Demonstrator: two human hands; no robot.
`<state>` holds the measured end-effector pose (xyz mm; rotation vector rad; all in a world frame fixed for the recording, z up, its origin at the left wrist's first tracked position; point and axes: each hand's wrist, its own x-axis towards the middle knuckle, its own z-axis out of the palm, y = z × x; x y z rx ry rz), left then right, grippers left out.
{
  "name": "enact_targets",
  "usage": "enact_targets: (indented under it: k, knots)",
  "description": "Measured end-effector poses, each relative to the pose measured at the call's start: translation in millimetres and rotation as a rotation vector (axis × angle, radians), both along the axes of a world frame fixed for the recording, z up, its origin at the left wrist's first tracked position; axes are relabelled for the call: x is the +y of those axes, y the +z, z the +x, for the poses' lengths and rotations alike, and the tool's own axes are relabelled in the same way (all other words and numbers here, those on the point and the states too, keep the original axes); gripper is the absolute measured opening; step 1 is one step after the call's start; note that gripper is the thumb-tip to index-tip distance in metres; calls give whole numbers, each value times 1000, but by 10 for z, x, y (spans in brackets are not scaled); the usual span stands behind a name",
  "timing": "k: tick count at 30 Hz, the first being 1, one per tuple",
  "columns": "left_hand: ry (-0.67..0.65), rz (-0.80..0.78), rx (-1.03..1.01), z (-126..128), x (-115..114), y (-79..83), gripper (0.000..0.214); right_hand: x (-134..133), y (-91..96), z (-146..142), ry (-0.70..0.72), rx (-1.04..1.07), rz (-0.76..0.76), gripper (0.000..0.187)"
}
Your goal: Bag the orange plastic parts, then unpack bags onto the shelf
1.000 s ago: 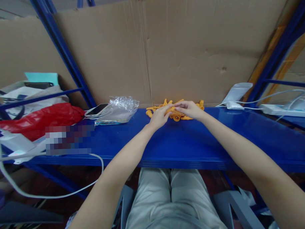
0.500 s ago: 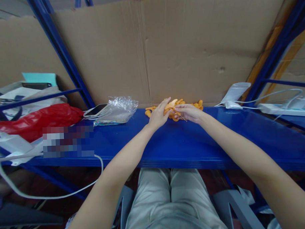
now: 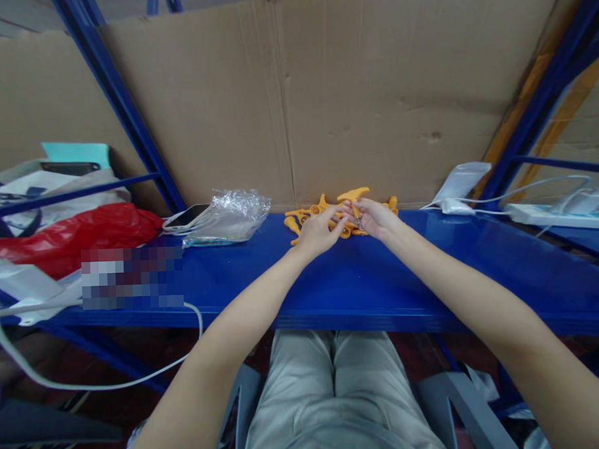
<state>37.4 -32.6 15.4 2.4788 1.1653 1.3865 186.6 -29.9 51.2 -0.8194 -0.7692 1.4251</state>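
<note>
An orange plastic T-shaped handle stands up from the fingers of my right hand, which is closed around its stem. Close against it on the left is my left hand. Its thumb and fingers are drawn together by the lower end of the handle, and whatever lies between them is hidden. A pile of similar orange plastic pieces lies around and under both hands; some show round cup-like ends. Something small and shiny shows beneath the right fingers, too small to make out.
A blue shelf top spans the front, with a cardboard sheet behind it. To the left are a clear plastic packet, a phone and a red bag. White adapters with cables stand right.
The orange handle now stands upright in my right hand, clear of the pile. My left hand has shifted slightly right and down, uncovering more orange pieces on the left.
</note>
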Motion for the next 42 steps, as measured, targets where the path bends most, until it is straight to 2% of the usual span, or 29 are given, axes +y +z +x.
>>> enact_targets:
  k: [3,9,16,24,31,42]
  knots:
    - [-72,-94,-4,54,-16,-21,13,47,-38,-3,-3,16,47,24]
    - [-231,-478,-96,110,7,-49,24,98,-104,0,22,-10,62,9]
    - [-418,-677,-229,99,32,-60,23,7,-70,-56,-21,70,-25,8]
    - [-446,-725,-287,103,10,-37,26,55,-117,-44,14,-21,3,7]
    - [-422,-720,-300,103,21,-35,28,56,-150,-70,61,-111,-102,10]
    - [-347,-695,-383,90,33,-10,21,-68,-109,-147,109,-68,-128,23]
